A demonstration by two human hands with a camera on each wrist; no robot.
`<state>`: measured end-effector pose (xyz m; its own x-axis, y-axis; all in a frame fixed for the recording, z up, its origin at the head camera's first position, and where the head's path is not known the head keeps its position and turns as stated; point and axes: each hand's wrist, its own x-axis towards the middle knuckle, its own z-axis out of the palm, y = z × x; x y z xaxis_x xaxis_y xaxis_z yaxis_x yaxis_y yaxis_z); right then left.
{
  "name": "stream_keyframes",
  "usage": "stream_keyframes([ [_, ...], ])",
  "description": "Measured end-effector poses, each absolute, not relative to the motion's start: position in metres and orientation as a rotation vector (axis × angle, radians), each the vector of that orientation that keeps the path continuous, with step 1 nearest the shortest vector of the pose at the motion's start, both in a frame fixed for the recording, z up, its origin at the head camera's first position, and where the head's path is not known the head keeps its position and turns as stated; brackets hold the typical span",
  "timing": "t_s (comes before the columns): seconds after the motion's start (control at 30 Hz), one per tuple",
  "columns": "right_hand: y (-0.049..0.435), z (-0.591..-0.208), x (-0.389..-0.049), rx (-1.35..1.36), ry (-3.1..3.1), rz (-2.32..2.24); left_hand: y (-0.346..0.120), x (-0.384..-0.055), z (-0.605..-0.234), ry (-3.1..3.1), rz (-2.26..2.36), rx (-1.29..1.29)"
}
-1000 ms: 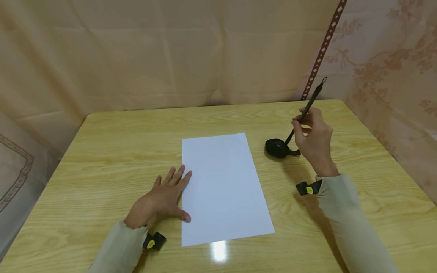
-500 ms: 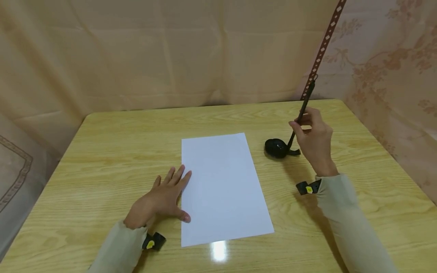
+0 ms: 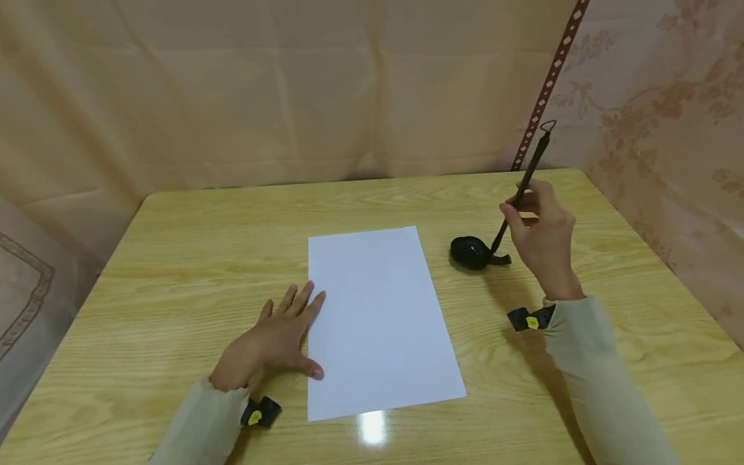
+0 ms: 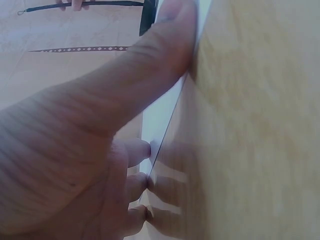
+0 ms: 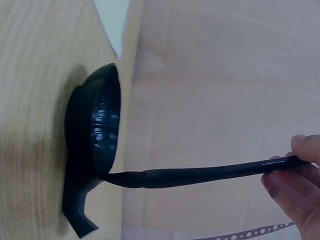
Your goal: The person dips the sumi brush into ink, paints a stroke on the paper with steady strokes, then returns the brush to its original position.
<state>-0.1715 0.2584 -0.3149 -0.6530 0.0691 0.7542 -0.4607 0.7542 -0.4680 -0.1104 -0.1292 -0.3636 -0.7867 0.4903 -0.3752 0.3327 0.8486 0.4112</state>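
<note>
My right hand [image 3: 546,232] pinches a black ink brush [image 3: 531,169] by its shaft, and the brush leans with its hanging loop up and to the right. In the right wrist view the dark brush tip [image 5: 120,179] meets the rim of a shiny black ink dish [image 5: 92,130], beside the dish's stubby handle. My left hand [image 3: 276,342] lies with fingers spread over the left edge of a blank white sheet of paper [image 3: 383,323]. In the left wrist view the thumb [image 4: 160,45] and several fingertips press at the paper's edge.
The sheet and dish rest on a wood-grain table [image 3: 192,258]. A beige curtain [image 3: 261,97] hangs behind it, with a floral cloth [image 3: 668,116] at the right. A light glare [image 3: 372,427] shows just below the sheet.
The brush first swung more upright, then leaned right again. My right hand has shifted slightly right, and the tip sits nearer the handle side of the dish. My left hand stays put.
</note>
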Motion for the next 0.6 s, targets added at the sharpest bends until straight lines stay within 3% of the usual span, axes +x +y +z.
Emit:
stream_keyframes([
  [0.6,0.2616,-0.3132,-0.1719,0.355,-2.166,0.936,-0.1274,-0.1084,-0.3617,2.545,0.465,0.593],
])
